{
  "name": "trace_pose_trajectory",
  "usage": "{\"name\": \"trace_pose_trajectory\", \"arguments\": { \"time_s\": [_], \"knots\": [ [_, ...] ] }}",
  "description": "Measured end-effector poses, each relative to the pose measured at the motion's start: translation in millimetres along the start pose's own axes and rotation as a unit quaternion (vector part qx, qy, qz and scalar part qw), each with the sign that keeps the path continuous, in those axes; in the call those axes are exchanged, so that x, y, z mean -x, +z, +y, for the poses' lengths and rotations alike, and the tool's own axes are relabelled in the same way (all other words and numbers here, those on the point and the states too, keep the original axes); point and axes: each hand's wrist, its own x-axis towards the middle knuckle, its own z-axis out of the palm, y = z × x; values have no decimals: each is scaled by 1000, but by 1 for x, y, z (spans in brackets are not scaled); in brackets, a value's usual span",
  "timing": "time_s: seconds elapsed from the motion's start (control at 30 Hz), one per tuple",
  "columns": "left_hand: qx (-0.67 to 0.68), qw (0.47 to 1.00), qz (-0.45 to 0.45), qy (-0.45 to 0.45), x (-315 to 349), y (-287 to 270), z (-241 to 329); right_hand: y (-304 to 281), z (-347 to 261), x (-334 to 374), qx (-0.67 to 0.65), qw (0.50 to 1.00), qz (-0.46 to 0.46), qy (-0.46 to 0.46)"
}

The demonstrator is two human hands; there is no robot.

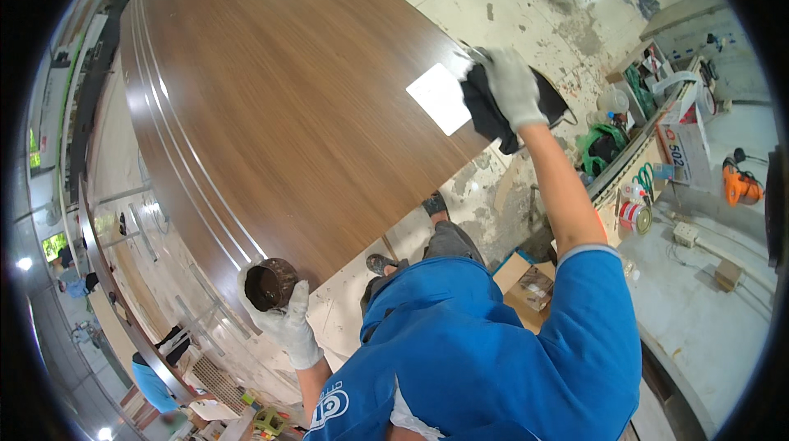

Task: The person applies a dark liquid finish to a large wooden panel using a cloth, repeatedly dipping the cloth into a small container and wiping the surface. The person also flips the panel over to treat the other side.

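A large brown wood-grain panel (296, 96), with thin silvery strips down its left side, lies before me. My left hand (288, 327), in a white glove, is closed round a dark, stained round pot (269, 285) at the panel's near left corner. The pot's open top shows brownish contents that I cannot make out. At the panel's right edge, my gloved right hand (511, 86), slightly smeared by motion, grips a bunched black cloth (485, 108). Part of the cloth hangs past the edge. Beside it a white paper sheet (440, 99) lies flat on the panel.
On the right, a workbench (699, 277) carries an orange power tool (741, 184), a tin can (634, 217) and green-handled scissors (646, 181). An open cardboard box (526, 286) sits on the floor by my right side. Another person in blue (154, 385) is at the lower left.
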Motion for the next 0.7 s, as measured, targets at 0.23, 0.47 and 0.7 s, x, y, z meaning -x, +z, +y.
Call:
{"name": "trace_pose_trajectory", "arguments": {
  "time_s": [0.23, 0.47, 0.7],
  "knots": [
    [28, 998, -31, 56, -6, 20, 10, 48, -37, -76, 13, 996, 24, -80],
    [-2, 999, -26, 48, -2, 21, 12, -18, -136, 107, -115, 976, -47, -176],
    [2, 996, -56, 68, 2, 33, 16, -4, -113, 146, -219, 960, 15, -173]
  ]
}}
